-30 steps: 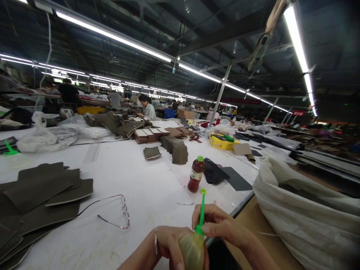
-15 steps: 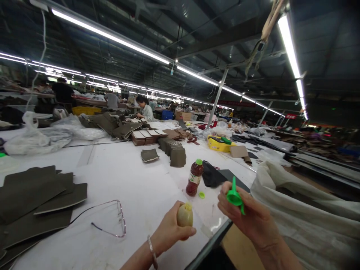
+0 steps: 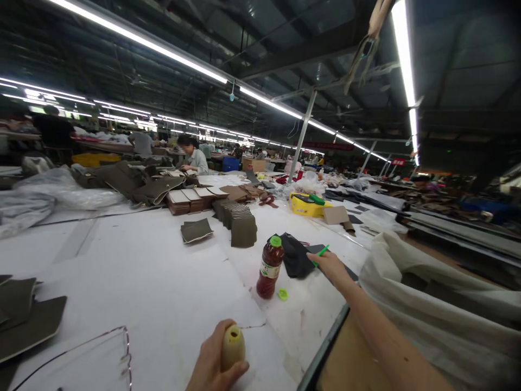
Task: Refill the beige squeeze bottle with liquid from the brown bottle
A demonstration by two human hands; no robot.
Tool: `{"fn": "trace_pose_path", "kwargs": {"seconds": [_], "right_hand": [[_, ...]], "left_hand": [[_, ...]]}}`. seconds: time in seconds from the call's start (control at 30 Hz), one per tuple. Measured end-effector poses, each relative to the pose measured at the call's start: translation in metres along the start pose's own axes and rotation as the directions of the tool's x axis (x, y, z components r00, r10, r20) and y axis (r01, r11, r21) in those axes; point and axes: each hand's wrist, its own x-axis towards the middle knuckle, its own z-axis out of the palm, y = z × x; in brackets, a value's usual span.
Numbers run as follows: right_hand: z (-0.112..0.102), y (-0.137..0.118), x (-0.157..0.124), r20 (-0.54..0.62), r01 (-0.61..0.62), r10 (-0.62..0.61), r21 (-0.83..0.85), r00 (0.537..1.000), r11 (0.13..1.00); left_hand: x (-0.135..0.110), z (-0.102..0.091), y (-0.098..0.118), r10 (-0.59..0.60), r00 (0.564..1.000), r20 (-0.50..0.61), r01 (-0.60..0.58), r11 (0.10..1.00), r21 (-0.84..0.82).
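My left hand (image 3: 214, 365) is closed round a small yellowish squeeze bottle (image 3: 233, 345) with its top off, held upright above the near edge of the white table (image 3: 163, 271). My right hand (image 3: 331, 265) is stretched far out across the table and is closed on the green nozzle cap (image 3: 322, 252), whose tip sticks out past the fingers. It lies beside a black cloth (image 3: 295, 255). A brown drink bottle (image 3: 269, 266) with a green lid stands just left of that hand, and a small green cap (image 3: 282, 294) lies on the table near its foot.
Spectacles (image 3: 109, 347) lie at the near left beside dark olive material pieces (image 3: 24, 320). Stacks of cut pieces (image 3: 240, 225) and a yellow box (image 3: 307, 205) stand farther back. A large white sack (image 3: 427, 304) fills the right side. Other people work at far tables.
The green nozzle came off the squeeze bottle. My right hand carried it away and reached far forward past the drink bottle. My left hand kept the bottle and sank lower in view.
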Motion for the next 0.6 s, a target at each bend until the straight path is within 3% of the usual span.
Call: {"fn": "trace_pose_path", "kwargs": {"seconds": [0.13, 0.27, 0.43, 0.6], "right_hand": [[0.037, 0.026, 0.064, -0.010, -0.052, 0.051, -0.190, 0.999, 0.980], [0.081, 0.057, 0.099, 0.017, -0.101, 0.111, -0.305, 0.994, 0.947], [0.113, 0.086, 0.110, 0.045, -0.110, 0.131, -0.314, 0.990, 0.943], [0.102, 0.083, 0.092, -0.028, -0.089, 0.085, -0.203, 0.996, 0.975]], "left_hand": [[0.006, -0.001, -0.022, 0.009, 1.000, 0.001, -0.009, 0.997, -0.071], [0.008, -0.019, -0.020, -0.004, 0.999, 0.038, 0.008, 0.994, -0.106], [0.010, -0.036, -0.004, 0.019, 0.996, -0.092, -0.019, 1.000, -0.001], [0.006, -0.031, 0.004, 0.063, 0.987, -0.149, -0.052, 0.996, 0.077]]}}
